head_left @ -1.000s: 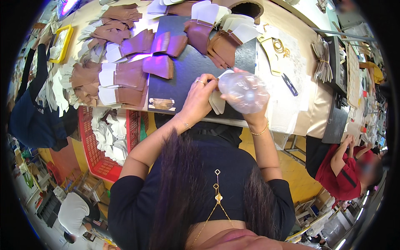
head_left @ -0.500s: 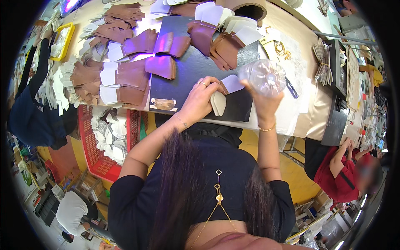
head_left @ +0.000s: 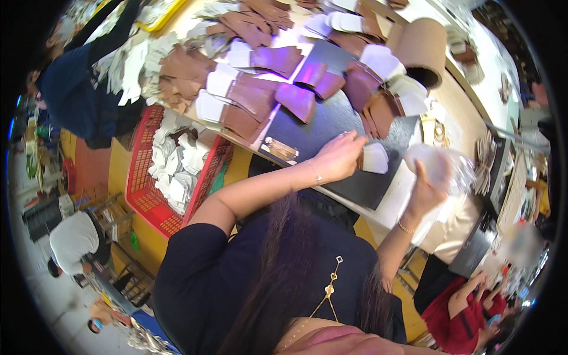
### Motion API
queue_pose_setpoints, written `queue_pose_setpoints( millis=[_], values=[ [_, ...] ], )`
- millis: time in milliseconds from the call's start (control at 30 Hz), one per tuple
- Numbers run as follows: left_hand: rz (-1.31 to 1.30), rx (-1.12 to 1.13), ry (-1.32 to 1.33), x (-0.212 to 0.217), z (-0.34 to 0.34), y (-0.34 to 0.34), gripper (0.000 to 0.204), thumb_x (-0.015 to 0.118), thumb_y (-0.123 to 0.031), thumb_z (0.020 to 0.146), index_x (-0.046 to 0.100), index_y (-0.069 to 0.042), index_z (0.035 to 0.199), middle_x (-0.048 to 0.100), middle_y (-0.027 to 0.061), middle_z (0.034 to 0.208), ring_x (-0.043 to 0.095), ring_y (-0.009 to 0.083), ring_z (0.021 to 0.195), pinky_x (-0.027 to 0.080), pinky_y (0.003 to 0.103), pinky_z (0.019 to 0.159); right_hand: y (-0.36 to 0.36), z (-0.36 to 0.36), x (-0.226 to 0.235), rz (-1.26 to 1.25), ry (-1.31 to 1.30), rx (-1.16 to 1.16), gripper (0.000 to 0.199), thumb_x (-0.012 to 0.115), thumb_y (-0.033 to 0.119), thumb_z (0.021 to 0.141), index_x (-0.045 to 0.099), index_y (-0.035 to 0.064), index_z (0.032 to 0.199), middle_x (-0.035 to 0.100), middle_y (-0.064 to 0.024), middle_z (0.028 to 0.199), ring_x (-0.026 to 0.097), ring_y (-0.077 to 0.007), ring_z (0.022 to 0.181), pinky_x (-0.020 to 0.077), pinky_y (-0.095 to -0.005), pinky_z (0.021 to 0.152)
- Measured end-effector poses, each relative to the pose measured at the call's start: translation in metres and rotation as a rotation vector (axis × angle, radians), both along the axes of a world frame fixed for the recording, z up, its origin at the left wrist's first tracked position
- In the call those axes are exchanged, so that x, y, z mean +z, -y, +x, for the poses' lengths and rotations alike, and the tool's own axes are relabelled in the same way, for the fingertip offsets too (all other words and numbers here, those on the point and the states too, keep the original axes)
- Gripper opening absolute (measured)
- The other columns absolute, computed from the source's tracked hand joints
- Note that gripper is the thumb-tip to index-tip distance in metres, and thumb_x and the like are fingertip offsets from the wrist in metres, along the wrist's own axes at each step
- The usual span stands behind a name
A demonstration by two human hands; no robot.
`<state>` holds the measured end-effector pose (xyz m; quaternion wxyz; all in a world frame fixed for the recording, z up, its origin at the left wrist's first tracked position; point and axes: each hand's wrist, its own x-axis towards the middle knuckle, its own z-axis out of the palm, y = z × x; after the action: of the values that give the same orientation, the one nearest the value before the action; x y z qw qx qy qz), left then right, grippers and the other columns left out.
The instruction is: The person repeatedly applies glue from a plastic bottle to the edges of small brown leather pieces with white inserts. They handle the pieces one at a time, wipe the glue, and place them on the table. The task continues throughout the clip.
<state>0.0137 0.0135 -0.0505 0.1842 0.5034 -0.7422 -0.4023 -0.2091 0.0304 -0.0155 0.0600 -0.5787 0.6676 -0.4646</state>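
Note:
My left hand rests over the near part of a black mat. Its fingers are pressed together at the brown end of a small white-and-brown piece; the exact grip is partly hidden. My right hand is wrapped round a clear plastic bottle, tilted beyond the mat's right edge and blurred. Beyond my hands, brown leather-like pieces lie on the mat. A fanned stack with white ends lies farther right.
More brown-and-white stacks cover the table's left side. A red basket of white scraps stands below. A cardboard tube lies at the back. Yellow bands and a tied bundle are at the right. Other people work nearby.
The view has turned, so the table appears slanted. The bottle and my right hand are farther from my left hand. My left fingers stay at the white-and-brown piece.

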Motion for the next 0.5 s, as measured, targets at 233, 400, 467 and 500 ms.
queue_pose_setpoints(
  millis=[233, 400, 467, 500],
  values=[
    [0.171, -0.248, 0.013, 0.011, 0.006, 0.026, 0.024, 0.071, -0.015, 0.075, 0.065, -0.003, 0.095, 0.061, 0.0199, 0.099, 0.059, 0.0397, 0.101, 0.047, 0.045, 0.086, -0.017, -0.025, 0.026, -0.129, 0.189, -0.032, 0.057, 0.08, 0.021, 0.081, 0.055, -0.0067, 0.124, 0.063, -0.0159, 0.119, 0.06, -0.0252, 0.111, 0.05, -0.0388, 0.097],
    [0.718, -0.167, -0.43, 0.033, 0.055, 0.022, 0.034, 0.07, -0.012, 0.084, 0.059, -0.003, 0.115, 0.065, 0.0082, 0.092, 0.064, 0.0187, 0.069, 0.05, 0.032, 0.059, -0.022, -0.04, 0.02, -0.108, 0.254, -0.035, 0.057, 0.075, 0.023, 0.088, 0.052, -0.0057, 0.131, 0.06, -0.0165, 0.124, 0.057, -0.0252, 0.115, 0.0498, -0.038, 0.098],
    [0.739, 0.02, -0.788, 0.04, 0.084, 0.012, 0.043, 0.071, -0.011, 0.086, 0.053, -0.003, 0.125, 0.062, 0.0017, 0.09, 0.059, 0.0094, 0.063, 0.049, 0.025, 0.052, -0.02, -0.042, 0.017, -0.117, 0.281, 0.003, 0.057, 0.075, 0.025, 0.088, 0.052, -0.0058, 0.13, 0.059, -0.0163, 0.125, 0.057, -0.0253, 0.115, 0.0501, -0.038, 0.097],
    [0.714, 0.155, -0.896, 0.042, 0.097, 0.01, 0.041, 0.072, -0.011, 0.086, 0.054, -0.004, 0.122, 0.063, 0.0013, 0.09, 0.059, 0.0102, 0.061, 0.05, 0.025, 0.054, -0.018, -0.042, 0.017, -0.124, 0.301, -0.003, 0.058, 0.075, 0.025, 0.088, 0.052, -0.0058, 0.13, 0.059, -0.0161, 0.126, 0.057, -0.0254, 0.115, 0.0502, -0.0379, 0.097]
  ],
)
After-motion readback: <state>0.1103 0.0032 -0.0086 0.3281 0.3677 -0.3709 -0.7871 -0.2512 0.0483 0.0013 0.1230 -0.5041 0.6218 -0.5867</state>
